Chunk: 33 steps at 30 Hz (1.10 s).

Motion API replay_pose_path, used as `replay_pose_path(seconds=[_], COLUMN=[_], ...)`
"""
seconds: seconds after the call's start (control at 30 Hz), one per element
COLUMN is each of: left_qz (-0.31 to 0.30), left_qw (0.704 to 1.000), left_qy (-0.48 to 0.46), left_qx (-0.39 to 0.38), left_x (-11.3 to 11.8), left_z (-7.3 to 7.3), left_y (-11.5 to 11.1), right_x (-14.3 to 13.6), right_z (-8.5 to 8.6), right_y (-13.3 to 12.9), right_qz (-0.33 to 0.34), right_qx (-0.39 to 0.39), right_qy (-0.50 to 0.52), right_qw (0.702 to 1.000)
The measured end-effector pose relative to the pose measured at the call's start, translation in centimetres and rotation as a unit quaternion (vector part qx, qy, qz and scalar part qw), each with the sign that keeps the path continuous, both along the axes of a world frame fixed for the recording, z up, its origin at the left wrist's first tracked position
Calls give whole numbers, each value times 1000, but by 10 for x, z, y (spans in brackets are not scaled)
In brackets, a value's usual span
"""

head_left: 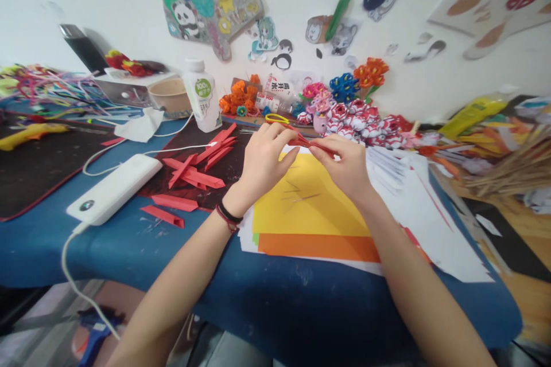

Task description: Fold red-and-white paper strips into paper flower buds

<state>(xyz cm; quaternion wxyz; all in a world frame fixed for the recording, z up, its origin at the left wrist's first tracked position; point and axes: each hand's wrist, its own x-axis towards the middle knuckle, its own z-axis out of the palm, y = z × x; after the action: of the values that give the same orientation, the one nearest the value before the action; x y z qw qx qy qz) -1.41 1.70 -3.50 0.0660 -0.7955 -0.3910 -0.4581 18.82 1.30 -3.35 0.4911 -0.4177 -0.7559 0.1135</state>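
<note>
Between my two hands is a piece of folded red paper (301,139), partly hidden by the fingers. My left hand (267,155) is closed on its left end, the thumb pointing right. With thumb and fingertips my right hand (342,161) pinches the other end. Both hands hover over the far part of a yellow paper sheet (318,206), which lies on orange paper (318,245) and white sheets. A few thin sticks (297,192) rest on the yellow sheet. Left of my left hand, several folded red paper strips (198,175) lie in a loose pile.
A white power bank (114,189) with cables lies at the left. Behind stand a white bottle (202,94), a paper bowl (170,97) and several paper flowers (353,120). White sheets (434,218) spread at the right. A yellow glue gun (32,133) sits far left.
</note>
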Motion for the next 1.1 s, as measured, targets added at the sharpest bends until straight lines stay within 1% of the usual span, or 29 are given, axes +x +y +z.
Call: replay_pose_path(seconds=[0.1,0.17,0.23,0.3,0.4,0.47,0.53,0.57,0.63,0.7,0.77,0.83,0.97,1.03,1.1], left_qz=[-18,-20,-15,-5,0,-22,-60,-79,-115,-147,-172,-184,-190,-195,-197], left_qw=[999,996,994,991,985,974,951,933,890,843,800,769,740,731,728], left_qy=[-46,-83,-109,-131,-170,-217,-284,-319,-378,-426,-466,-486,-485,-483,-480], left_qx=[-20,-22,-21,-22,-32,-55,-108,-145,-227,-293,-338,-372,-425,-441,-447], left_x=[0,0,0,0,1,0,-1,-1,-3,-3,-3,-2,0,0,0], left_z=[3,4,5,6,6,5,3,2,-1,-2,-3,-4,-3,-3,-3], left_y=[0,-1,-1,-2,-2,0,3,5,9,11,12,12,11,11,11], right_x=[4,6,7,5,3,4,6,8,10,10,8,4,-2,-4,-5], right_z=[1,0,0,0,4,6,7,7,6,6,7,8,13,16,18], right_y=[1,3,5,5,3,1,1,1,2,1,-1,-4,-9,-12,-13], right_qz=[8,32,58,73,74,82,100,110,129,145,157,163,161,159,159], right_qx=[-13,-39,-72,-99,-121,-137,-154,-161,-167,-163,-154,-148,-148,-150,-154], right_qy=[28,85,151,196,231,246,257,261,267,274,282,287,290,294,297], right_qw=[999,995,984,973,963,956,949,945,940,937,934,932,932,930,929])
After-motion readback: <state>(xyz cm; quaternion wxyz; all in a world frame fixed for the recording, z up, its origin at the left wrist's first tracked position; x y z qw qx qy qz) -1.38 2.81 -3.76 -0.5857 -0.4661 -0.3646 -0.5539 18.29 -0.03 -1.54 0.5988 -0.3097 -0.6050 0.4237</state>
